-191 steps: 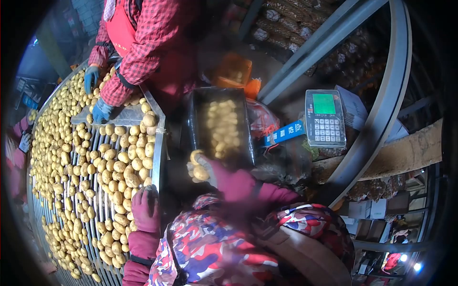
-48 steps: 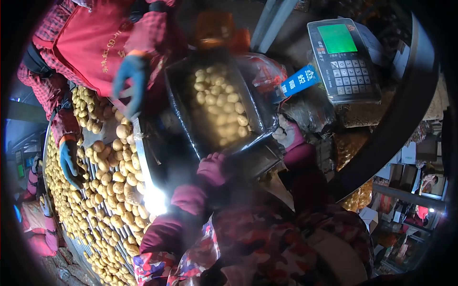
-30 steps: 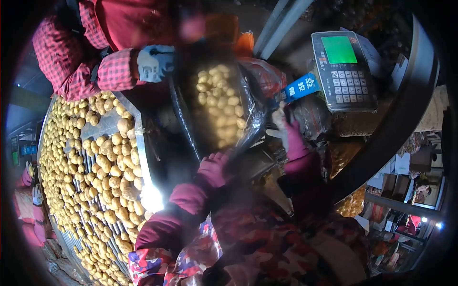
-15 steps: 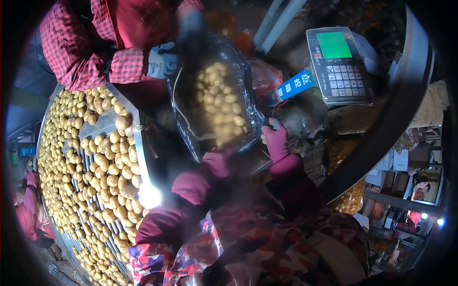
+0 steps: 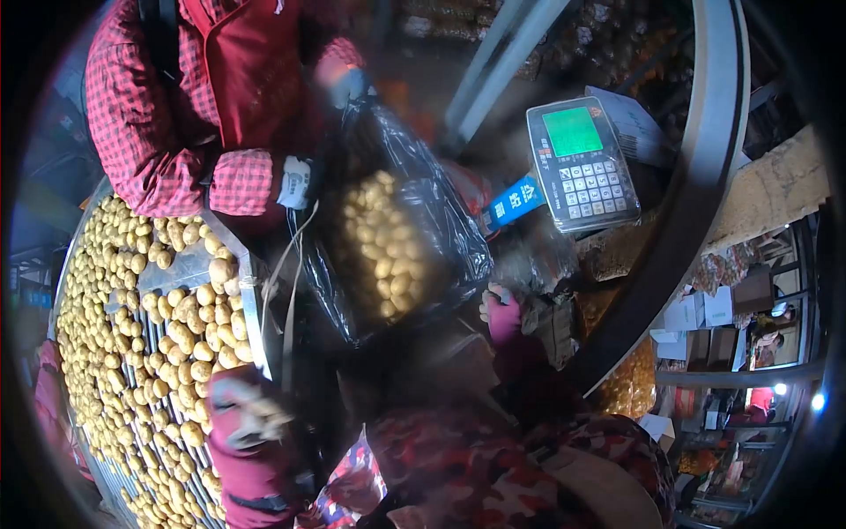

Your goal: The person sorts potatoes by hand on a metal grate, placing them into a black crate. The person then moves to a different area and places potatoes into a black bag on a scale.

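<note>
My left hand, in a pale-fronted glove with a plum sleeve, is smeared by motion over the near edge of the potatoes on the sorting table. My right hand is just off the right corner of a black plastic bag, its fingers curled in; I cannot tell what is in them. More potatoes lie inside the open bag. Across from me, a co-worker's gloved hand holds up the bag's far end, and their other glove is near its left rim.
A scale display with a lit green screen stands right of the bag, a blue label strip beside it. The table's metal edge runs down my left. A dark curved beam crosses the right side, with white boxes beyond.
My left hand has left the bag's near edge and swung left to the potatoes. My right hand sits slightly farther from the bag's corner. The co-worker's far hand has drawn the bag's end upward.
</note>
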